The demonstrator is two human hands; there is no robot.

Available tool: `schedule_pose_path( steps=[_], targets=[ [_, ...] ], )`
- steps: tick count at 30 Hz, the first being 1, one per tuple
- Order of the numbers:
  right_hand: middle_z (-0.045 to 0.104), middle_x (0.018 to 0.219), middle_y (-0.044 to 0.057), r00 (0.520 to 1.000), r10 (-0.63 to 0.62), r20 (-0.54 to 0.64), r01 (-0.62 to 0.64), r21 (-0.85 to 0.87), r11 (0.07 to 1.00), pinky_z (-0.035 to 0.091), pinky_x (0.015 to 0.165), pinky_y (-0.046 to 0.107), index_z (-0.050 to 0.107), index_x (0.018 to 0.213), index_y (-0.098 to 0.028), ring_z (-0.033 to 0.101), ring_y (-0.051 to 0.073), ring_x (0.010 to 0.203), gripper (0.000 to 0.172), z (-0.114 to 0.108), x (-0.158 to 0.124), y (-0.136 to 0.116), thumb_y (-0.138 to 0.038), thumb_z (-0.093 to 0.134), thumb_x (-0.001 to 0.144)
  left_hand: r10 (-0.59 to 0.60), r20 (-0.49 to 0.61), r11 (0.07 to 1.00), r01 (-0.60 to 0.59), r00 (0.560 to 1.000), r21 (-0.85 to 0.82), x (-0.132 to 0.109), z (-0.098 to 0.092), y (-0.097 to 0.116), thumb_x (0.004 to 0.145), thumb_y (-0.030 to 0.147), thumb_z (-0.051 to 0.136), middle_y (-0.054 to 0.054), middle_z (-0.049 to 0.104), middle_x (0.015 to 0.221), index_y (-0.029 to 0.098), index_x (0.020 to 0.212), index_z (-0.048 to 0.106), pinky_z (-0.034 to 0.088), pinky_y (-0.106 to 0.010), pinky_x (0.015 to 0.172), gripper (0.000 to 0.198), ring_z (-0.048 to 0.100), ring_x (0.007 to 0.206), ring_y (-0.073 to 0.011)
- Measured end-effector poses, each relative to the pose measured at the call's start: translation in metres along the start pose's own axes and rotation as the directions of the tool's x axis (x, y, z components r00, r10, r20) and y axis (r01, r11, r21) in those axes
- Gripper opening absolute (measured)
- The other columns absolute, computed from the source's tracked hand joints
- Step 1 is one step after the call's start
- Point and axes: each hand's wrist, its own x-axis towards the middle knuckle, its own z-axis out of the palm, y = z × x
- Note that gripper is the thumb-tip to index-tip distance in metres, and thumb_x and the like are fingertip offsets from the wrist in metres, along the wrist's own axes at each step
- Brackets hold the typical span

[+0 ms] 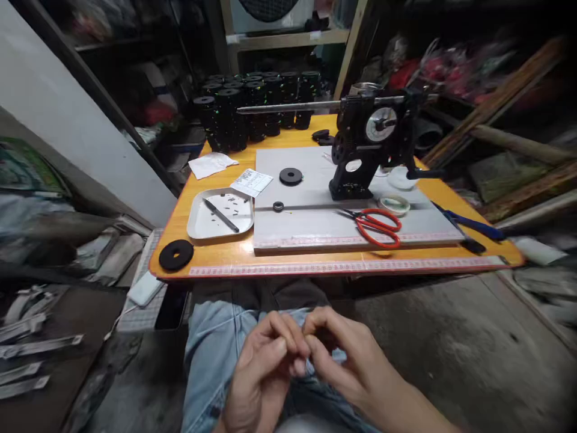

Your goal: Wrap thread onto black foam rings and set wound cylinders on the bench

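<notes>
Over my lap, in front of the table, my left hand [268,361] and my right hand [342,352] meet at the fingertips. Both are closed in a pinch, and whatever sits between the fingers is hidden or too small to name. Ahead on the white board [306,225] lie red-handled scissors [378,227], a black disc with a centre hole [291,176] and a small dark ring [278,206]. A black hand-cranked winding machine [360,144] with a dial and a long metal rod stands on the board, its rod pointing left.
Left on the table are a white tray [193,216] holding a pen [220,215] and small dark bits, and another black disc [175,255]. Several stacks of black spools [232,114] stand behind. Blue-handled pliers [478,227] lie right. A measuring tape [279,268] runs along the front edge.
</notes>
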Motion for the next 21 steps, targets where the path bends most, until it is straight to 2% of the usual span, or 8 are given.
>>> schedule_pose_path(
  steps=[5,10,13,16,18,20,21],
  targets=[
    [0.054,0.075,-0.002,0.985,-0.172,-0.033,0.162,-0.198,0.967,0.042,0.058,0.021,0.047,0.092,-0.023,0.054,0.011,0.062,0.012,0.003,-0.006,0.007,-0.013,0.041,0.096,-0.111,0.002,0.991,0.111,0.994,-0.074,-0.009,-0.007,0.001,0.085,0.017,0.060,-0.004,0.060,0.072,0.012,0.073,0.068,0.039,-0.023,0.065,0.015,0.051,0.063,-0.0106],
    [0.057,0.077,-0.001,0.978,-0.202,-0.054,0.184,-0.235,0.954,0.044,0.059,0.022,0.047,0.097,-0.022,0.057,0.013,0.064,0.010,0.007,-0.007,0.010,-0.014,0.041,0.098,-0.151,0.007,0.979,0.151,0.989,-0.134,-0.009,-0.010,0.000,0.085,0.015,0.060,-0.005,0.060,0.073,0.011,0.073,0.068,0.039,-0.023,0.065,0.015,0.051,0.062,-0.0108],
    [0.059,0.081,0.000,0.983,-0.162,-0.086,0.140,-0.221,0.965,0.045,0.061,0.023,0.048,0.097,-0.022,0.059,0.012,0.068,0.012,0.005,-0.007,0.010,-0.012,0.042,0.096,-0.150,-0.009,0.980,0.148,0.989,-0.130,-0.006,-0.007,0.002,0.084,0.015,0.060,-0.004,0.059,0.072,0.012,0.072,0.067,0.040,-0.023,0.065,0.014,0.050,0.062,-0.0104],
    [0.058,0.078,-0.001,0.996,0.000,-0.094,-0.006,-0.059,0.998,0.046,0.059,0.022,0.051,0.096,-0.022,0.057,0.011,0.062,0.009,-0.002,-0.006,0.008,-0.017,0.043,0.097,-0.117,-0.038,0.993,0.116,0.992,-0.027,0.002,-0.001,0.009,0.085,0.016,0.061,-0.003,0.059,0.076,0.012,0.073,0.066,0.042,-0.022,0.066,0.014,0.052,0.065,-0.0101],
    [0.058,0.077,-0.002,0.990,0.123,-0.063,-0.117,0.091,0.989,0.045,0.053,0.020,0.053,0.097,-0.023,0.055,0.009,0.058,0.009,-0.010,-0.004,0.006,-0.021,0.044,0.098,-0.046,-0.032,0.994,0.049,0.998,0.094,0.010,0.004,0.014,0.088,0.019,0.059,-0.004,0.061,0.081,0.014,0.076,0.065,0.044,-0.022,0.067,0.015,0.055,0.069,-0.0107],
    [0.059,0.085,0.000,0.983,0.168,-0.068,-0.155,0.167,0.974,0.044,0.050,0.019,0.055,0.096,-0.023,0.054,0.009,0.059,0.009,-0.018,-0.001,0.004,-0.023,0.046,0.098,0.027,-0.007,0.962,-0.024,1.000,0.273,0.019,0.009,0.019,0.091,0.024,0.059,-0.002,0.063,0.082,0.018,0.086,0.065,0.044,-0.022,0.066,0.010,0.056,0.069,-0.0108],
    [0.059,0.091,0.001,0.983,0.161,-0.088,-0.144,0.175,0.974,0.044,0.051,0.019,0.055,0.095,-0.023,0.055,0.009,0.061,0.008,-0.023,0.000,0.004,-0.023,0.047,0.097,0.059,0.003,0.917,-0.056,0.998,0.394,0.023,0.011,0.021,0.091,0.025,0.060,-0.001,0.063,0.082,0.022,0.095,0.065,0.045,-0.021,0.065,0.007,0.056,0.069,-0.0105]
  ],
)
